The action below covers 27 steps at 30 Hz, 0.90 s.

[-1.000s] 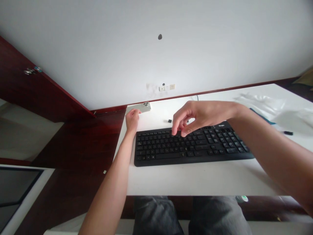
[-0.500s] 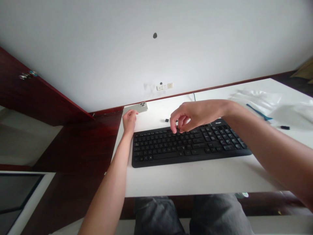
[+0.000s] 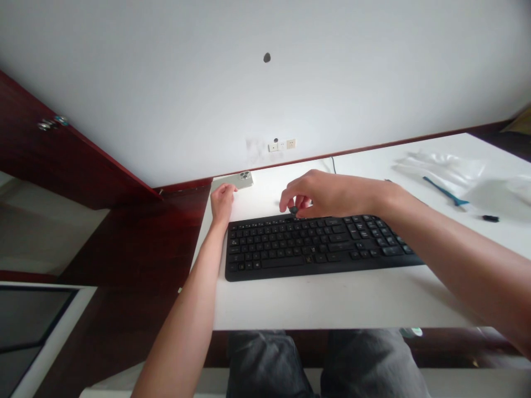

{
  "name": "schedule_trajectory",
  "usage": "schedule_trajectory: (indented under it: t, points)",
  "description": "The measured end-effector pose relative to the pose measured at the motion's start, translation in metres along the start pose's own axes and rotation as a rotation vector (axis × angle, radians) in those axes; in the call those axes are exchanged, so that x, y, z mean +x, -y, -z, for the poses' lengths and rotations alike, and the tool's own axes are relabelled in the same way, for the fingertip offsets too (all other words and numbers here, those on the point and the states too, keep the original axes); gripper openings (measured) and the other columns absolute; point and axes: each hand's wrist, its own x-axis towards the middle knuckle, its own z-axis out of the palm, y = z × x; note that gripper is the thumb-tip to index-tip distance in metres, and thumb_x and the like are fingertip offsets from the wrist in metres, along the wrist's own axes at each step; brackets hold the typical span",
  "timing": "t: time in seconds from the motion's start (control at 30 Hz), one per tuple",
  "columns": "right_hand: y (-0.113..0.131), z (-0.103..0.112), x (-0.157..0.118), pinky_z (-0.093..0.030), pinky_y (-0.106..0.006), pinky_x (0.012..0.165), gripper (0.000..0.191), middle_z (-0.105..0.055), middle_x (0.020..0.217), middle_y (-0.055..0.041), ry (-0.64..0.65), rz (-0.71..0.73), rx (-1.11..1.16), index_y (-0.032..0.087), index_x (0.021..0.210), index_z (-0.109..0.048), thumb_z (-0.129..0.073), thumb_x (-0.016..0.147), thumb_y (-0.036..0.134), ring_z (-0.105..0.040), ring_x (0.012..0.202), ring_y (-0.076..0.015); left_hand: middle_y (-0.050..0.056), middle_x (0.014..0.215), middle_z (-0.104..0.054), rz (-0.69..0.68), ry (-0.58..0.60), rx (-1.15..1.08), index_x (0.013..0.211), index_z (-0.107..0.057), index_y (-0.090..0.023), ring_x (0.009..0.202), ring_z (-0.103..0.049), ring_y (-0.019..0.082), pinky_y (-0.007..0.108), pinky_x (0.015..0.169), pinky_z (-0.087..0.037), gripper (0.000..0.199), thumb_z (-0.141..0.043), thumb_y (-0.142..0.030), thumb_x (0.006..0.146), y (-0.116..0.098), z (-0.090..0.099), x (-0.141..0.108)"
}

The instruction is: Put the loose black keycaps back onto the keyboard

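A black keyboard (image 3: 286,243) lies on the white table in front of me. My right hand (image 3: 309,193) is over its far edge, fingers curled down. A small black piece (image 3: 293,210), which looks like a keycap, shows between thumb and fingertips; the fingers partly hide it. My left hand (image 3: 223,200) rests on the table past the keyboard's far left corner, its fingers curled together with nothing visible in them. It lies against or just beside the near edge of a light-coloured phone (image 3: 238,179), whose camera lenses face up.
At the right lie a blue tool (image 3: 446,190) with a flared end, a clear plastic bag (image 3: 443,166) and a small black item (image 3: 490,218). A cable (image 3: 333,165) runs off the table's far edge by the wall sockets (image 3: 282,145). A dark red door (image 3: 74,143) stands left.
My right hand has shifted slightly left and away from me, off the keys. The small black piece that lay apart on the table is no longer seen there. My left hand stays put.
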Motion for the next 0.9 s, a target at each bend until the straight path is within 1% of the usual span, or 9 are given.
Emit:
schedule_trajectory:
  t: [0.1,0.23,0.57,0.77,0.9]
  points:
    - [0.009,0.002,-0.005,-0.056,-0.032,0.078,0.033,-0.081,0.107,-0.0053,-0.019,0.013,-0.048,0.025,0.116,-0.080,-0.067,0.088,0.015,-0.073,0.087,-0.0202,-0.005,0.051,-0.037,-0.017,0.015,0.010,0.063,-0.064,-0.019,0.049,-0.034,0.010,0.024,0.049,-0.023,0.019,-0.066,-0.030,0.078,0.003,0.001,0.001]
    - [0.016,0.004,-0.011,-0.054,-0.032,0.074,0.028,-0.081,0.105,-0.0052,-0.029,0.026,-0.086,0.026,0.112,-0.080,-0.068,0.089,0.016,-0.072,0.084,-0.0197,-0.004,0.050,-0.040,-0.027,0.013,0.029,0.064,-0.066,-0.019,0.049,-0.035,0.010,0.024,0.049,-0.023,0.019,-0.066,-0.031,0.078,0.008,0.002,0.003]
    - [0.021,0.010,-0.020,-0.051,-0.034,0.076,0.025,-0.080,0.102,-0.0043,-0.021,0.097,-0.153,0.027,0.108,-0.080,-0.066,0.091,0.016,-0.070,0.086,-0.0210,-0.005,0.050,-0.039,-0.014,0.004,0.019,0.064,-0.066,-0.019,0.049,-0.035,0.009,0.024,0.049,-0.024,0.018,-0.067,-0.030,0.077,0.004,0.001,0.002]
    - [0.018,0.012,-0.022,-0.053,-0.036,0.077,0.022,-0.080,0.104,-0.0063,-0.065,0.040,-0.167,0.026,0.109,-0.082,-0.067,0.092,0.020,-0.071,0.087,-0.0226,-0.005,0.050,-0.041,-0.024,0.005,0.014,0.063,-0.066,-0.019,0.049,-0.035,0.009,0.024,0.048,-0.023,0.016,-0.067,-0.029,0.076,0.009,0.002,0.004]
    - [0.015,0.016,-0.025,-0.054,-0.035,0.075,0.022,-0.080,0.101,-0.0047,-0.084,-0.015,-0.153,0.028,0.109,-0.081,-0.070,0.090,0.022,-0.071,0.084,-0.0218,-0.005,0.050,-0.041,-0.014,0.003,0.012,0.064,-0.066,-0.020,0.048,-0.035,0.010,0.024,0.048,-0.023,0.016,-0.068,-0.030,0.075,0.014,0.003,0.007]
